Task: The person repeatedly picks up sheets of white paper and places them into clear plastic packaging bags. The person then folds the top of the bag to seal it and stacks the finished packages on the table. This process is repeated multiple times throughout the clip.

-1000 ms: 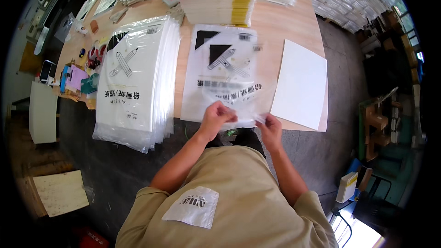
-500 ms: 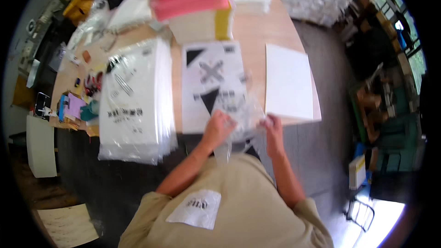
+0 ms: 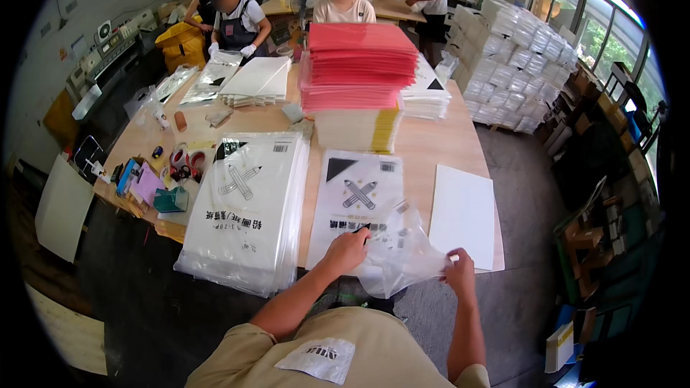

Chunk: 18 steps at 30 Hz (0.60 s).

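Observation:
A clear plastic bag (image 3: 392, 266) printed with crossed pencils lies on the table in front of me, its near end crumpled and hanging past the edge. My left hand (image 3: 346, 250) is closed on that end at its left side. At the right, my right hand (image 3: 458, 271) pinches the bag's loose edge, stretching it sideways. A white paper pack (image 3: 462, 215) lies just beyond my right hand. To the left stands a tall stack of bagged paper packs (image 3: 241, 208) with the same pencil print.
Red and pink sheets (image 3: 359, 65) top a tall pile behind the bag. Tape rolls (image 3: 180, 162) and a green box (image 3: 171, 200) sit at the table's left. White packs (image 3: 255, 79) lie farther back. Several people are around the tables beyond; wrapped bundles (image 3: 510, 65) stand stacked at right.
The view has tilted up, showing more of the room. My hands are farther apart, and the bag's near end is spread wider between them.

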Each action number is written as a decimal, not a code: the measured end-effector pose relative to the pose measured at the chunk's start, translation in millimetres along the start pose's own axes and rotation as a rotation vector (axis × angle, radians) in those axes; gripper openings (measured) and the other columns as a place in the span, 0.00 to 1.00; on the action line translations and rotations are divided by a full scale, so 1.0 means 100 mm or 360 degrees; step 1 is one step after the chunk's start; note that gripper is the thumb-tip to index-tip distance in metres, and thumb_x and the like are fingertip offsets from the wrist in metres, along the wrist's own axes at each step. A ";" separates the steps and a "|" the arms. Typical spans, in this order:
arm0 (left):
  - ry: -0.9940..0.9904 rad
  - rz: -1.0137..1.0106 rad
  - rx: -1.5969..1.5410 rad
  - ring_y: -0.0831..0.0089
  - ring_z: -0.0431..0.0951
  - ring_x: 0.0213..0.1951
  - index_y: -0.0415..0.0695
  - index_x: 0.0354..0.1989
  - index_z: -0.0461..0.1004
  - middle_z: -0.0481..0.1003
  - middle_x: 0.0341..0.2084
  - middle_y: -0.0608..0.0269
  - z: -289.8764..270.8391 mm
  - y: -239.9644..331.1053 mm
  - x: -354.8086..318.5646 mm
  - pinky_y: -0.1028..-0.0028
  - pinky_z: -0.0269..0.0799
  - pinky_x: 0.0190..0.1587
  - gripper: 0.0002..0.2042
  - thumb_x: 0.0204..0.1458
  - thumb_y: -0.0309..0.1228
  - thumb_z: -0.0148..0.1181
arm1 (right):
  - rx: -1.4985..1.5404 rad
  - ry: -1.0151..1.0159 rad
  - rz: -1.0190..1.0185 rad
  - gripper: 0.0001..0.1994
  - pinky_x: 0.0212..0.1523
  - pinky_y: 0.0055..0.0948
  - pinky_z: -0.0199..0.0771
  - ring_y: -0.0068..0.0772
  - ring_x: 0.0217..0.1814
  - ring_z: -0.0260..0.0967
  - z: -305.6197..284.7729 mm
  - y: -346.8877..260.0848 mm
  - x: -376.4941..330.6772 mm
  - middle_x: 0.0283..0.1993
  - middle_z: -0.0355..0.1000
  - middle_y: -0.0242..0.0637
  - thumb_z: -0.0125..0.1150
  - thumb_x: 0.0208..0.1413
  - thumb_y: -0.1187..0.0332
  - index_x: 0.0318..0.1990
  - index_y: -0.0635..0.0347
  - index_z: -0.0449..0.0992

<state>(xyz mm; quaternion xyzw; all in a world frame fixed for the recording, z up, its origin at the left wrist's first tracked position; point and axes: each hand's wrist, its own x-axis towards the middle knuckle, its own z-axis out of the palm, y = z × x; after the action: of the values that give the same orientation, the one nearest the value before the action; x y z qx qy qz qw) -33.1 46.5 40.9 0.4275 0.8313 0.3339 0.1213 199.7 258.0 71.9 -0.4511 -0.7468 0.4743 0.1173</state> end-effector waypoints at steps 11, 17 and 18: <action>0.0002 0.0188 0.0254 0.56 0.81 0.29 0.41 0.36 0.77 0.80 0.29 0.51 -0.65 -0.06 0.59 0.60 0.77 0.35 0.06 0.50 0.27 0.59 | -0.0977 0.0056 -0.0315 0.10 0.32 0.35 0.78 0.34 0.23 0.78 -0.05 -0.17 0.71 0.24 0.78 0.43 0.64 0.50 0.64 0.36 0.59 0.81; -0.0112 -0.0032 -0.0214 0.61 0.82 0.22 0.38 0.26 0.78 0.78 0.20 0.48 -1.22 0.43 1.49 0.62 0.78 0.32 0.11 0.53 0.32 0.53 | 0.0074 -0.0202 -0.0164 0.11 0.15 0.29 0.66 0.29 0.17 0.70 -0.34 -1.44 1.17 0.21 0.74 0.38 0.54 0.58 0.63 0.36 0.60 0.77; 0.0264 0.0107 -0.0279 0.58 0.81 0.21 0.37 0.31 0.77 0.77 0.19 0.48 -1.57 0.72 1.58 0.60 0.77 0.30 0.09 0.52 0.30 0.54 | 0.0095 -0.0100 -0.0525 0.11 0.16 0.27 0.65 0.27 0.17 0.68 -0.61 -1.73 1.20 0.20 0.73 0.37 0.51 0.59 0.66 0.36 0.63 0.76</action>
<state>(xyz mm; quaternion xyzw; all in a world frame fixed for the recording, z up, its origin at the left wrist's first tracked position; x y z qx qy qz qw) -159.6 130.0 218.4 0.4140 0.7912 0.4434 0.0778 71.0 364.6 214.5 -0.3036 -0.7996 0.4845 0.1834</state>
